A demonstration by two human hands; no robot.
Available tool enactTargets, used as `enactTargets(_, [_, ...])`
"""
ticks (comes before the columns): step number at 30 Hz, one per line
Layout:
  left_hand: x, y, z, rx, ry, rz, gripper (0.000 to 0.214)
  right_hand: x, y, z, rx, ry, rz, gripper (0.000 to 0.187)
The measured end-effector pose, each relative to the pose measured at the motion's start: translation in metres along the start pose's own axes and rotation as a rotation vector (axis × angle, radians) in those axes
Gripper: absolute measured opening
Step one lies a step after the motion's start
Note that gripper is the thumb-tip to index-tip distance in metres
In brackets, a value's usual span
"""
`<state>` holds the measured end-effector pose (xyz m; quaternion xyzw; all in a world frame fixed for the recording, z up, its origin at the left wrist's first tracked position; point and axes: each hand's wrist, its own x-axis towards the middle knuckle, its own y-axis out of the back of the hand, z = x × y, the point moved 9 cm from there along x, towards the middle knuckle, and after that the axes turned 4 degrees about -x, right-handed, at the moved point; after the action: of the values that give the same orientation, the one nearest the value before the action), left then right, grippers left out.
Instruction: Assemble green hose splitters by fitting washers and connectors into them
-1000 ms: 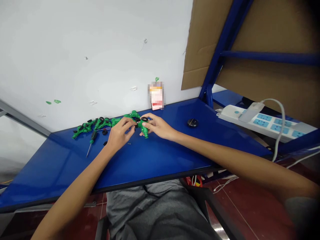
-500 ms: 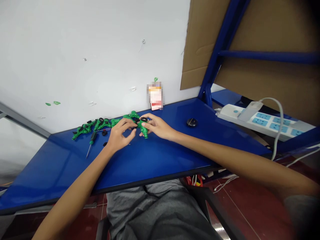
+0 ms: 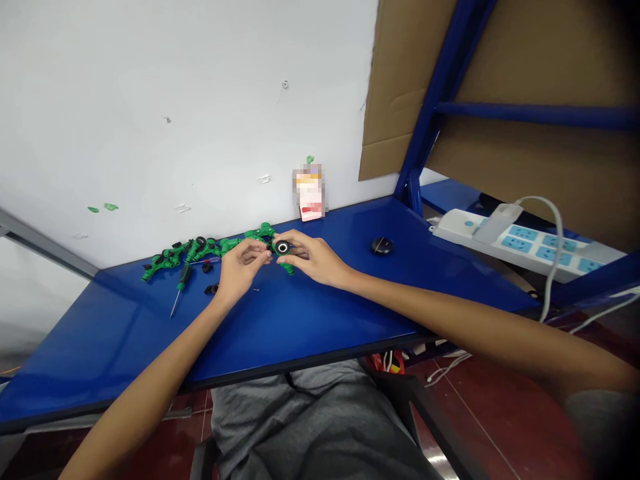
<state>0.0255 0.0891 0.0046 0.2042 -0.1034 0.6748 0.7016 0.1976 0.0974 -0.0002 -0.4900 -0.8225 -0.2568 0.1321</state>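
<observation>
Head view: our right fingers (image 3: 296,263) clamp a green connector (image 3: 287,269), black ring (image 3: 283,255) on; left fingers (image 3: 263,258) pinch its side; leftward, black parts (image 3: 207,267) still loose.

I get bright, even light across the white wall (image 3: 225,100) and a soft sheen on the blue tabletop (image 3: 320,327). My wide view stretches toward its edges, the right corners fall black, and coarse pixelation masks a small upright panel (image 3: 310,193).

Legible texts, labels, numbers: 0 | upright panel (image 3: 310,193): pixelated, unreadable
</observation>
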Motion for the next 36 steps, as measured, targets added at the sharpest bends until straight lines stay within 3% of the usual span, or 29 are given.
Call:
enactTargets(4, [-0.001, 0.001, 0.003, 0.009, -0.028, 0.03, 0.033, -0.002, -0.003, -0.003, 0.017, 0.013, 0.002, 0.035])
enactTargets(7, [-0.003, 0.003, 0.006, 0.054, -0.068, 0.051, 0.032, -0.003, -0.002, -0.003, 0.009, 0.023, 0.028, 0.049])
enactTargets(11, [-0.007, 0.004, 0.023, 0.22, -0.202, 0.052, 0.023, -0.005, -0.002, -0.004, -0.047, 0.041, 0.042, 0.069])
enactTargets(14, [-0.01, 0.004, 0.034, 0.29, -0.271, 0.059, 0.019, -0.006, -0.003, -0.009, -0.079, 0.052, 0.032, 0.072])
enactTargets(20, [-0.005, 0.004, 0.021, 0.068, -0.13, 0.039, 0.025, -0.009, -0.001, -0.028, -0.206, 0.135, 0.033, 0.065])
enactTargets(27, [-0.006, 0.004, 0.024, 0.038, -0.135, 0.031, 0.026, -0.011, -0.001, -0.035, -0.241, 0.212, 0.034, 0.061])
enactTargets(36, [-0.002, -0.004, 0.009, -0.25, 0.111, -0.035, 0.033, -0.011, 0.0, -0.039, -0.254, 0.206, -0.009, 0.056])
